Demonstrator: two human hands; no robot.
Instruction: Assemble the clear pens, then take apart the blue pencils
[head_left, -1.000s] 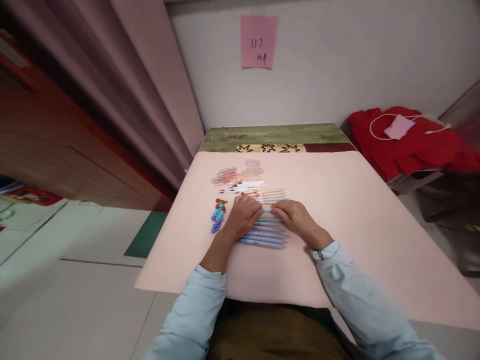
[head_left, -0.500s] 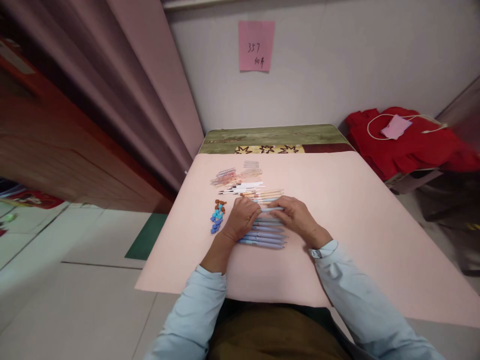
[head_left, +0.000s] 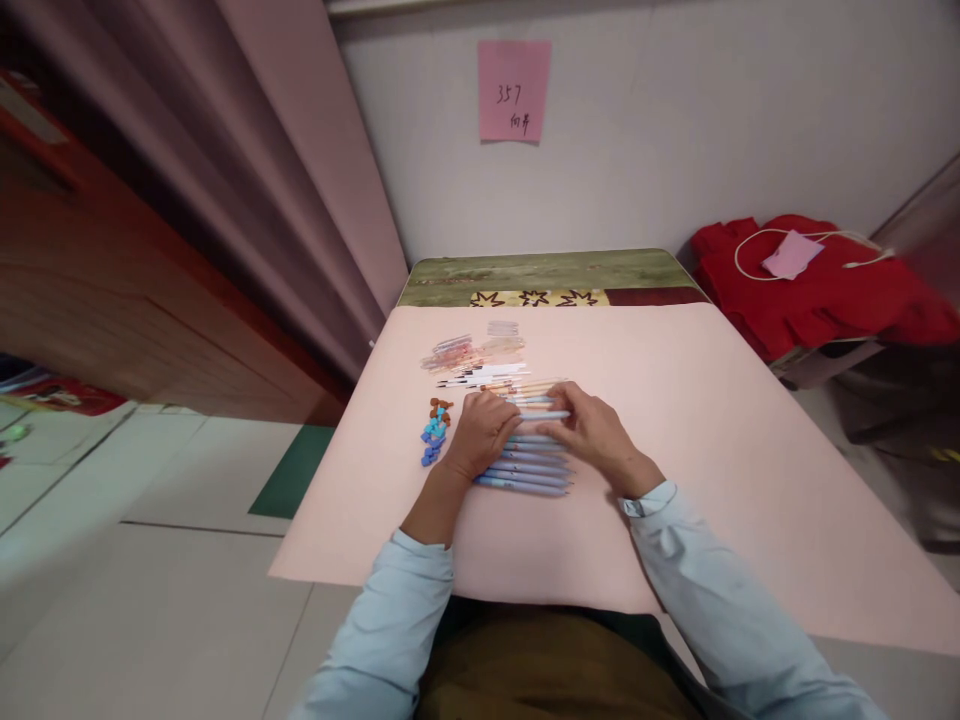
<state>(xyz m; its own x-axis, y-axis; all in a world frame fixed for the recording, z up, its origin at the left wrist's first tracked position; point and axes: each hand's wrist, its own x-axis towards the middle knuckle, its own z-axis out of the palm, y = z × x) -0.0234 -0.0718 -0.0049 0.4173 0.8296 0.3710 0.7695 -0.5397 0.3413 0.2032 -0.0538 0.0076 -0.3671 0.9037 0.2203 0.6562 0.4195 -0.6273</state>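
My left hand (head_left: 484, 432) is closed around the left end of a light blue pen (head_left: 544, 415). At the pen's right end, my right hand (head_left: 596, 430) has its thumb and index finger spread apart, with the pen's end between them. Below the hands, a row of light blue pens (head_left: 525, 482) lies side by side, tips to the right. Behind the hands are several slimmer, yellowish-ended pens (head_left: 551, 386), partly hidden by the fingers. Left of my left hand lies a small heap of brown, turquoise and blue pieces (head_left: 435, 430).
Thin white sticks with dark tips (head_left: 484, 376), reddish clear parts (head_left: 450, 352) and clear pieces (head_left: 502, 328) lie farther back on the pink sheet (head_left: 675, 400). A red cloth (head_left: 817, 300) with a white cable sits at right. A wall stands behind the table.
The thumb and fingers of my right hand have parted from the pen, and its right end shows now. My left hand has stayed nearly in place.
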